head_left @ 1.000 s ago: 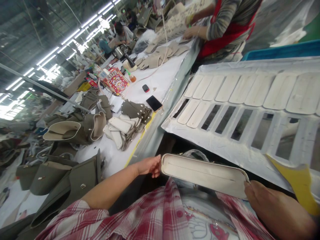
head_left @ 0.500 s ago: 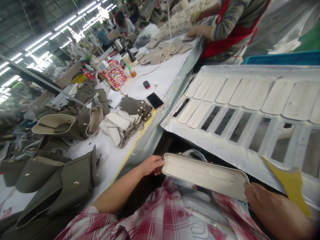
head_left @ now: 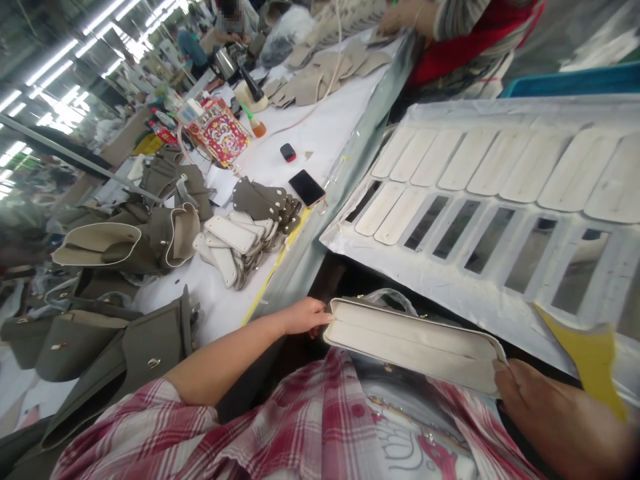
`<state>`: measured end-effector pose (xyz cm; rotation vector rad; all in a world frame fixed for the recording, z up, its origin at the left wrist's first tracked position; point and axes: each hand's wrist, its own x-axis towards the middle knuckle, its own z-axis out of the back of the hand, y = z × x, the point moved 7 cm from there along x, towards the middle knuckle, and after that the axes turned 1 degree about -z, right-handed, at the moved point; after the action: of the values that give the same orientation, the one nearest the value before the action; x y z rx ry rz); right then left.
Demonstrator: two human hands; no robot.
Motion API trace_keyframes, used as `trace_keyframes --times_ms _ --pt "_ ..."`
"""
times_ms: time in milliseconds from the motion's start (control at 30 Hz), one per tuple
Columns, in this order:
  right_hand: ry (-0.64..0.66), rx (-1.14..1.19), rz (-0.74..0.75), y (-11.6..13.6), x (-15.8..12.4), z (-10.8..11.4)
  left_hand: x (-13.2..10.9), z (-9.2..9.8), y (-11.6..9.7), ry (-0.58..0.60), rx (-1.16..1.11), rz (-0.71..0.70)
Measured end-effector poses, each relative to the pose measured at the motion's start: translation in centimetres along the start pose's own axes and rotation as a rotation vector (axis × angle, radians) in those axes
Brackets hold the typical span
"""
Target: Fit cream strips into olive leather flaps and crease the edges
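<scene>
A handbag [head_left: 413, 341] is held in front of my body, its long, narrow cream face with rounded ends turned up towards me. A plastic-wrapped handle [head_left: 395, 295] shows along its far edge. My left hand [head_left: 306, 316] pinches the left end of the bag. At the opposite end, my right hand [head_left: 543, 393] grips the corner, thumb on the cream face and the other fingers mostly hidden. To the right lies a white-covered rack [head_left: 495, 207] with slots and cream panels [head_left: 480, 160] on it.
On the white table [head_left: 330, 140] are olive bags [head_left: 145, 360], stacked cream strips [head_left: 233, 233], olive pieces [head_left: 263, 203] and a phone [head_left: 307, 188]. A yellow pointed piece [head_left: 590, 360] overlaps the rack's near edge. A co-worker's arm [head_left: 425, 17] reaches in at the back.
My view has shifted slightly, so the table and rack appear higher. Both hands keep hold of the bag's ends, and the bag has barely moved.
</scene>
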<state>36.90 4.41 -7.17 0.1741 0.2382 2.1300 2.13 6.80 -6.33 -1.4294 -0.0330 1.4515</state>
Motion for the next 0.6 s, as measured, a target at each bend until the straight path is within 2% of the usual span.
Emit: trace_keyframes --times_ms 100,167,267,333,400,433,467,533,600 --pt "0.125 -0.103 0.049 1.7 0.9 1.7 -1.0 -0.2 -1.3 -0.063 0.126 -0.080" --pt "0.274 -0.077 -0.064 1.9 1.4 2.5 -1.7 -0.3 -2.1 -0.130 0.289 -0.106" --pt "0.339 -0.003 -0.337 1.3 1.8 3.5 -2.8 -1.0 -4.6 -0.346 0.541 -0.231" --pt "0.334 0.005 -0.441 1.2 1.7 3.9 -3.8 -3.5 -7.9 -0.417 0.578 -0.477" --pt "0.331 -0.013 -0.446 1.6 1.5 4.0 -4.5 -7.5 -11.6 -0.353 0.554 -0.772" --pt "0.333 -0.023 -0.423 1.8 1.5 4.0 -4.4 -9.7 -13.2 -0.291 0.568 -0.876" --pt "0.339 -0.030 -0.395 2.1 1.5 4.0 -4.0 -11.6 -14.5 -0.247 0.608 -0.933" --pt "0.347 -0.037 -0.355 2.4 1.4 3.8 -2.4 -14.8 -15.9 -0.155 0.745 -0.935" --pt "0.348 -0.029 -0.359 2.5 1.4 3.6 -0.9 -16.7 -16.3 -0.103 0.878 -0.881"
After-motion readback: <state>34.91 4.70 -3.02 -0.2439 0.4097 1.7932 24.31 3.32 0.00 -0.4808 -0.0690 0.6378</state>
